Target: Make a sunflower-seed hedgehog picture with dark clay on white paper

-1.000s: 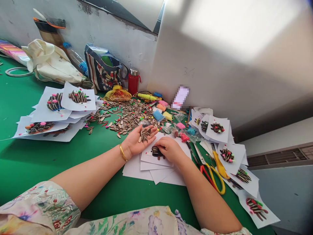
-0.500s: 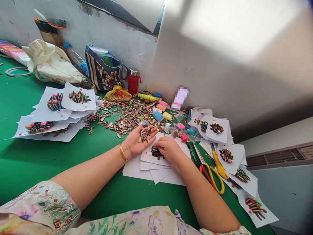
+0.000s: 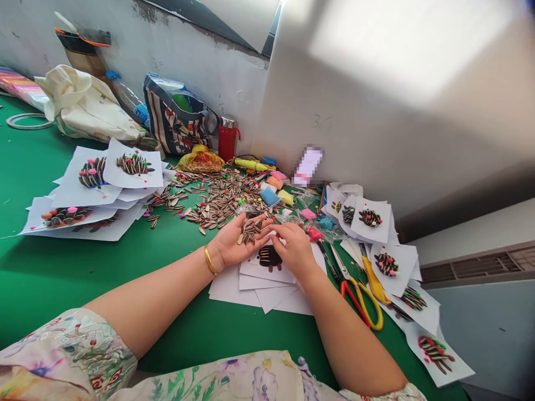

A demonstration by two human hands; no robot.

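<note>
Hold the open left hand [image 3: 231, 243] level under its striped dark-and-white sunflower seeds [image 3: 251, 231]; whether the right hand [image 3: 295, 249], fingers bent, grips any is unclear.

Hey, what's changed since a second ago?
Your right hand has moved off the hedgehog, forward to your left hand's fingertips. Whether it let go of a seed isn't clear. The left hand stays palm up, holding seeds; the scissors haven't moved.
</note>
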